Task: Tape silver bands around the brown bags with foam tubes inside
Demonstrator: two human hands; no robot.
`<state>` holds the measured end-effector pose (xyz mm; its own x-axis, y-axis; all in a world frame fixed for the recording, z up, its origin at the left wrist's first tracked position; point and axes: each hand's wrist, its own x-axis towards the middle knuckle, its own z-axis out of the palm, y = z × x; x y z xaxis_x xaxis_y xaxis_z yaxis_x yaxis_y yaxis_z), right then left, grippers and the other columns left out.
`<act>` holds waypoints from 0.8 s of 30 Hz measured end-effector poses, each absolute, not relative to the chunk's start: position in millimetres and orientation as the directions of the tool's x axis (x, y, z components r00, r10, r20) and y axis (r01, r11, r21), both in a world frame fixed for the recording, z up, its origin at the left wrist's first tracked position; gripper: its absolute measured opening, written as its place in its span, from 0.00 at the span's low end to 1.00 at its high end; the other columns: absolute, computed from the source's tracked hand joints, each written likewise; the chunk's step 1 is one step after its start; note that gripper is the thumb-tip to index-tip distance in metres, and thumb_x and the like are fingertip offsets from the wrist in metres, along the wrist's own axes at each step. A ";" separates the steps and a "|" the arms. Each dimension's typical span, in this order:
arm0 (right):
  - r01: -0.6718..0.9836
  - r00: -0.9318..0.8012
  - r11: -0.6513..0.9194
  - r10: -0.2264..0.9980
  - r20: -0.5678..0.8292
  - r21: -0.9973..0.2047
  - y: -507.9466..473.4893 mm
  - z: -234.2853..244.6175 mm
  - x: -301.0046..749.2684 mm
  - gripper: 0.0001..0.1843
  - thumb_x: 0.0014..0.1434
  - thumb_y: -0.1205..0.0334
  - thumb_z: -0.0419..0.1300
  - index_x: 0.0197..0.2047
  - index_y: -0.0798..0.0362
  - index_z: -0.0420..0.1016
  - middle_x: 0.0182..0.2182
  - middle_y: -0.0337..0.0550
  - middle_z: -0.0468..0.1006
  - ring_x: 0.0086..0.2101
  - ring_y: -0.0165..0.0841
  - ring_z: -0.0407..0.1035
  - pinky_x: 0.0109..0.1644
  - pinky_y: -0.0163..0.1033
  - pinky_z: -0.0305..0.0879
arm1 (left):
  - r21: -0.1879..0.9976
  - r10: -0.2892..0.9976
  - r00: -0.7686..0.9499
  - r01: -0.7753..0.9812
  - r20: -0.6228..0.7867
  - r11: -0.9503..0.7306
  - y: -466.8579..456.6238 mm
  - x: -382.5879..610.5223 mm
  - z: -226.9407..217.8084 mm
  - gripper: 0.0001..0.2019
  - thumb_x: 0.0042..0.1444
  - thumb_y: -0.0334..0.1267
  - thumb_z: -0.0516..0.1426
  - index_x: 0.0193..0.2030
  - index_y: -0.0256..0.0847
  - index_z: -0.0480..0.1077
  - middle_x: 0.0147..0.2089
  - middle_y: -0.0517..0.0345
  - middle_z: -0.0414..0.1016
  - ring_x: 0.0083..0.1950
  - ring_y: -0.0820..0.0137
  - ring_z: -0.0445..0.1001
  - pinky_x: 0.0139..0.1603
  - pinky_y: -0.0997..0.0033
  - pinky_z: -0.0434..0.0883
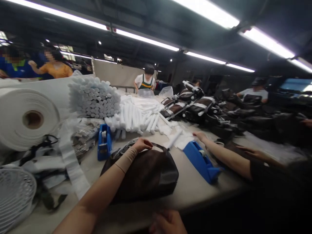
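Observation:
A dark brown, glossy handbag point(146, 175) lies on the table in front of me. My left hand point(143, 145) is at its top edge, fingers bent and pinched on the bag by a pale strip point(158, 148) that looks like a wrapped handle. Low in the view, near the table's front edge, my right hand point(168, 222) is blurred and apart from the bag; its fingers look curled, and what they hold, if anything, cannot be made out. Blue tape dispensers stand on both sides of the bag, one at left point(104, 143) and one at right point(201, 161).
White foam rolls point(138, 113) lie heaped behind the bag, beside a stacked bundle point(95, 97). A large white roll point(14, 120) and a white basket point(14, 198) stand left. Dark bags point(195, 104) pile up behind. A co-worker's hand point(200, 136) reaches in from the right.

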<state>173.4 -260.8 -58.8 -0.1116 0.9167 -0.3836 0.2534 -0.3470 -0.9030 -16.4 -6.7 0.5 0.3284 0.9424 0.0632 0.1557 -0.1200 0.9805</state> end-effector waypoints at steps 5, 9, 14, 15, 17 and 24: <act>0.167 -0.258 -0.339 0.891 -0.373 -0.926 -265.5 -28.1 188.1 0.23 0.55 0.42 0.61 0.32 0.56 0.71 0.25 0.48 0.79 0.22 0.35 0.74 0.26 0.36 0.64 | 0.963 0.918 0.338 0.091 0.209 -0.253 -16.1 -8.2 4.0 0.09 0.40 0.35 0.65 0.31 0.35 0.78 0.28 0.55 0.78 0.30 0.68 0.76 0.36 0.69 0.73; 0.467 -0.214 -0.091 0.953 -0.213 -0.879 -268.8 -11.1 188.1 0.14 0.56 0.56 0.61 0.24 0.54 0.72 0.29 0.46 0.79 0.32 0.39 0.75 0.37 0.41 0.68 | 0.911 0.864 0.343 0.050 0.369 -0.409 -19.3 -6.4 8.1 0.10 0.43 0.38 0.65 0.32 0.35 0.79 0.33 0.52 0.78 0.31 0.69 0.75 0.37 0.68 0.73; 0.450 -0.204 0.131 0.978 0.041 -0.883 -269.7 -15.6 186.2 0.11 0.56 0.59 0.63 0.24 0.53 0.74 0.52 0.48 0.73 0.51 0.44 0.69 0.54 0.44 0.63 | 0.801 0.779 0.288 0.063 0.556 -0.595 -23.0 -11.4 14.0 0.12 0.52 0.44 0.62 0.36 0.36 0.79 0.37 0.50 0.76 0.37 0.67 0.74 0.38 0.69 0.72; 0.423 -0.218 0.138 0.975 0.047 -0.895 -268.8 -18.0 186.7 0.12 0.57 0.59 0.63 0.24 0.53 0.74 0.50 0.47 0.75 0.49 0.43 0.69 0.54 0.44 0.63 | 0.778 0.760 0.292 0.077 0.581 -0.624 -24.8 -11.5 16.5 0.13 0.54 0.44 0.61 0.37 0.36 0.79 0.38 0.50 0.76 0.38 0.67 0.74 0.38 0.69 0.72; 0.392 -0.251 0.123 0.968 0.022 -0.912 -266.1 -22.4 188.1 0.14 0.58 0.55 0.63 0.25 0.54 0.75 0.40 0.46 0.79 0.42 0.40 0.72 0.47 0.41 0.65 | 0.731 0.720 0.327 0.112 0.612 -0.673 -30.2 -9.3 23.2 0.12 0.56 0.44 0.60 0.38 0.37 0.79 0.39 0.50 0.76 0.39 0.67 0.74 0.38 0.70 0.71; 0.256 -0.412 0.238 0.904 0.117 -0.937 -257.2 -22.7 200.5 0.20 0.57 0.46 0.63 0.39 0.56 0.78 0.35 0.45 0.77 0.36 0.35 0.70 0.41 0.37 0.66 | 0.419 0.619 0.700 0.473 0.357 -0.776 -77.4 16.8 40.9 0.11 0.61 0.35 0.54 0.43 0.42 0.78 0.42 0.53 0.78 0.38 0.66 0.76 0.43 0.68 0.71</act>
